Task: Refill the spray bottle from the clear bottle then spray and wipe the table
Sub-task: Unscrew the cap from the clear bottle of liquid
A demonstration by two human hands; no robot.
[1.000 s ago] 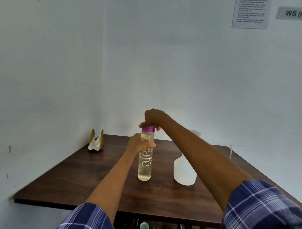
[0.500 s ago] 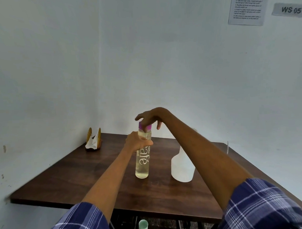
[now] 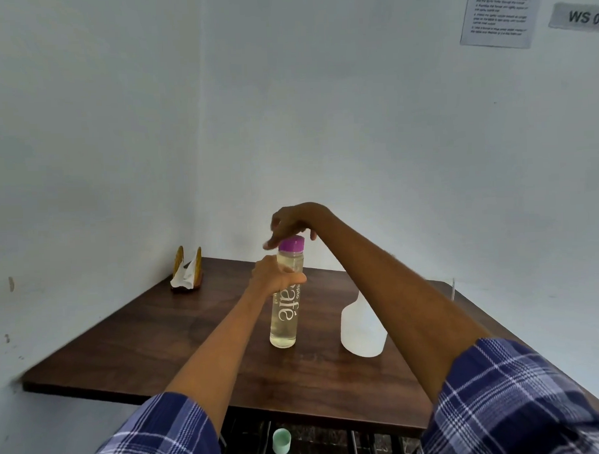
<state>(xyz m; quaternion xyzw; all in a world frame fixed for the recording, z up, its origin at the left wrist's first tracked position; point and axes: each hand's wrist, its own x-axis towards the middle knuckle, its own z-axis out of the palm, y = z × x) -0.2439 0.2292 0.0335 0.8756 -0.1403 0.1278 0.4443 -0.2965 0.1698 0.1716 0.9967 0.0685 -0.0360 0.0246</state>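
Observation:
A clear bottle [image 3: 283, 315] with pale liquid and a purple cap [image 3: 291, 244] stands upright on the dark wooden table [image 3: 153, 347]. My left hand [image 3: 276, 277] grips the bottle just below its neck. My right hand [image 3: 293, 222] rests over the cap with fingers spread loosely to either side, not closed round it. To the right stands the white translucent spray bottle [image 3: 361, 333]; my right forearm hides its top. A thin white tube [image 3: 453, 288] sticks up behind that forearm.
A wooden napkin holder with white tissue [image 3: 187, 273] sits in the far left corner against the walls. Walls close the table on the left and back. A small green cup [image 3: 282, 440] is under the table's front edge. A printed sheet [image 3: 497, 12] hangs on the wall.
My right hand gripped the cap a second ago, then opened its fingers and now lies loosely over it. The left hand has kept its hold on the bottle.

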